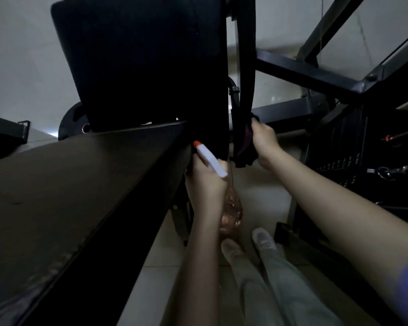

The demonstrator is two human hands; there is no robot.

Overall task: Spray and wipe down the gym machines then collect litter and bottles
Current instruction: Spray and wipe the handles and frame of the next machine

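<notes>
My grey shoes (264, 241) stand below me on pale floor tiles (257, 191). My left hand (205, 182) curls round the neck of the spray bottle (211, 162), whose clear, pinkish body hangs behind my wrist, blurred and half hidden. Its long axis runs from my feet upward, and the orange nozzle points up and left at the black back pad (139, 62). My right hand (265, 140) grips a dark cloth (244, 149) against the machine's upright (246, 67); the cloth hides my fingertips. A sloping pad (80, 196) fills the left. The weight stack (339, 161) sits in deep shadow on the right, and a pale wall (21, 55) stands behind.
</notes>
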